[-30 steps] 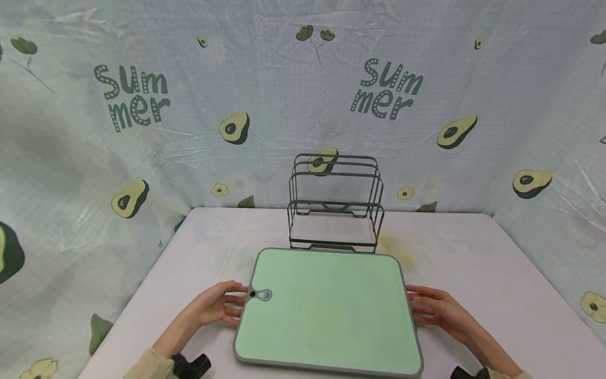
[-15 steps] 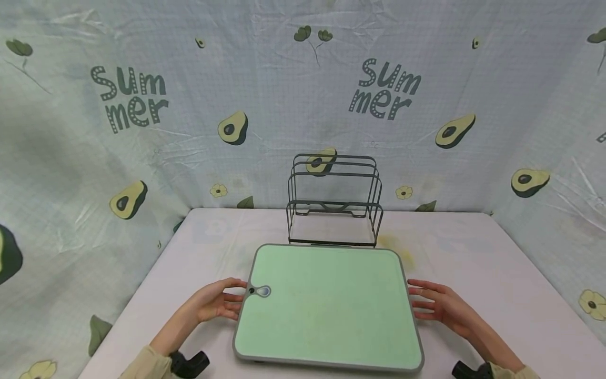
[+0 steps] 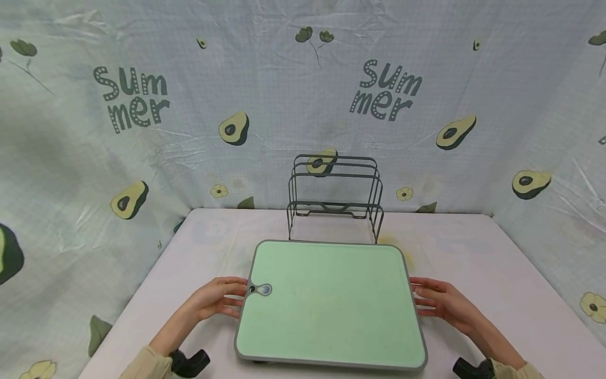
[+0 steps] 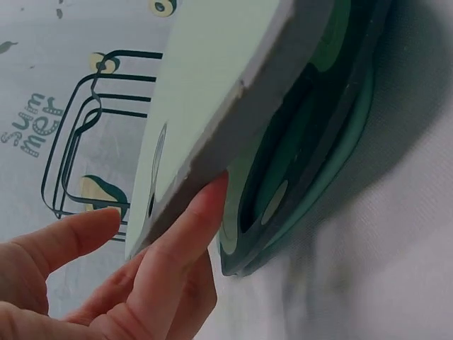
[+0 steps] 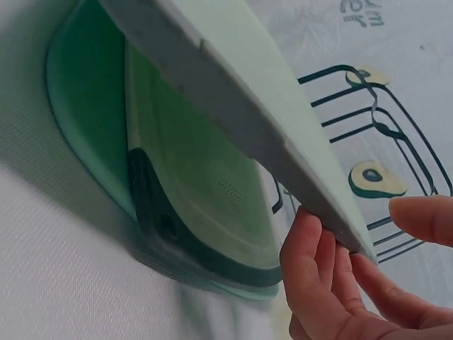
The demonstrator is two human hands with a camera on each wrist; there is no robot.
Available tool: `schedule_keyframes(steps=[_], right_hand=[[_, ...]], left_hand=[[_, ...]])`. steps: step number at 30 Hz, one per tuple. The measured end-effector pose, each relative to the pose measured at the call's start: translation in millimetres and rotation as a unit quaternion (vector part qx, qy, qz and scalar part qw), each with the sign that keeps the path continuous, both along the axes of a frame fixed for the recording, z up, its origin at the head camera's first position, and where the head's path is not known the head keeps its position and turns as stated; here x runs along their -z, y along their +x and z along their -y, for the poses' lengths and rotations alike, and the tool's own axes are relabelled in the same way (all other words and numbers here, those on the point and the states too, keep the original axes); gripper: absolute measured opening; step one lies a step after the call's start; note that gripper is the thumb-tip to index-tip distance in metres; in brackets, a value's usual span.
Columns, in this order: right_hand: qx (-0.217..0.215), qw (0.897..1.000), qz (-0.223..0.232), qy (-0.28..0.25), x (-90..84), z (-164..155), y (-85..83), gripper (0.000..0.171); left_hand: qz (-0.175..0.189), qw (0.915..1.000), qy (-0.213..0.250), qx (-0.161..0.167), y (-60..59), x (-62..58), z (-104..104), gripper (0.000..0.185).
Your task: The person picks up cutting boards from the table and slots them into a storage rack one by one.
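Along opposite edges of green board [image 3: 331, 310], left hand [image 3: 215, 300] and right hand [image 3: 445, 304] touch it, grip spread, thumb contact unclear.

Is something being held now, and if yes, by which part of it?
The pale green board is held by two opposite edges: the left hand at one, the right hand at the other, fingers beneath.

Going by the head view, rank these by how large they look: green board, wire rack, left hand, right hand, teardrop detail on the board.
1. Green board
2. Wire rack, by its outline
3. Left hand and right hand: too alike to rank
4. Teardrop detail
Apparent size only; the rack stands farther back.
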State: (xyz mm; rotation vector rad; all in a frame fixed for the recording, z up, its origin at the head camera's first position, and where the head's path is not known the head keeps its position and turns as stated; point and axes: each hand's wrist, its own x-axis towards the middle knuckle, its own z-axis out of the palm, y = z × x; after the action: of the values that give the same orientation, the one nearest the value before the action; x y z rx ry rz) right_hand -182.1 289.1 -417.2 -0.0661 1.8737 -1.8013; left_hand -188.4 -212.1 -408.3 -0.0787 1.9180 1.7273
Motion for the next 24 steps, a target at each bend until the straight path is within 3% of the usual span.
schedule_keyframes(steps=[11, 24], right_hand=[[0.019, 0.999, -0.030, 0.016, -5.3, 2.6, 0.1, 0.063], [0.015, 0.999, -0.052, 0.003, -14.6, -5.5, 1.0, 0.050]], left_hand=[[-0.036, 0.9988, -0.025, -0.022, 2.0, -4.6, -4.2, 0.051], [-0.065, 0.9969, -0.026, -0.036, 4.4, -16.0, -9.4, 0.053]])
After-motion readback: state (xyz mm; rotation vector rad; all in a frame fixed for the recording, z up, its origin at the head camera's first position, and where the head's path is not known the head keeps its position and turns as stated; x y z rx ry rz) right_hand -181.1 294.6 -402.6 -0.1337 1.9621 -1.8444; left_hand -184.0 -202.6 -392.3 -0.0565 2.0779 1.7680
